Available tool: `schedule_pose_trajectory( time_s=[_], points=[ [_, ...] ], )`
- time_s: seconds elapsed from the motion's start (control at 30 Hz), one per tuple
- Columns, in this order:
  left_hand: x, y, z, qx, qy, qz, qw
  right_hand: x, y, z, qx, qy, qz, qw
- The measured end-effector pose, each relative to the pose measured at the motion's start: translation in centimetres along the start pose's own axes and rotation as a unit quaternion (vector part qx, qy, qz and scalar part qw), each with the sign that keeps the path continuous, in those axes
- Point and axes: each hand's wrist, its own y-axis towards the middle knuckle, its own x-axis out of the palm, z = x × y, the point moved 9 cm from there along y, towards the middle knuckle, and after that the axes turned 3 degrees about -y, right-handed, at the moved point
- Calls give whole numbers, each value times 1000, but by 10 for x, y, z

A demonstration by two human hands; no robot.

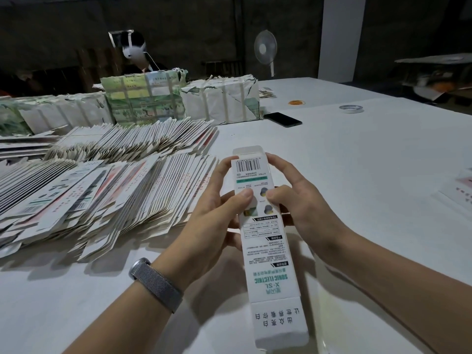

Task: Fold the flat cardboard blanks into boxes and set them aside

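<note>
Both thumbs are pressing on the printed top face of a long, narrow white cardboard box (265, 241), while the other fingers are curling round its sides, pinching it between them. The left hand (217, 213) is gripping the left edge, the right hand (296, 200) the right edge, holding it above the white table (357, 154) near its front. The box is showing a barcode at its far end, green lettering lower down, and open flaps at both ends. Fanned piles of flat white cardboard blanks (115, 190) are lying to the left.
</note>
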Motion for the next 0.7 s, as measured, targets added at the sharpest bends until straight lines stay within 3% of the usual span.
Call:
schedule_pose_trajectory(
  time_s=[0.53, 0.7],
  points=[
    [10, -2, 0, 2, 1, -26, 1000, -4, 1, 0, -17, 61, 16, 998],
    [15, -3, -5, 3, 3, -48, 999, -15, 4, -2, -35, 52, 59, 996]
  ],
)
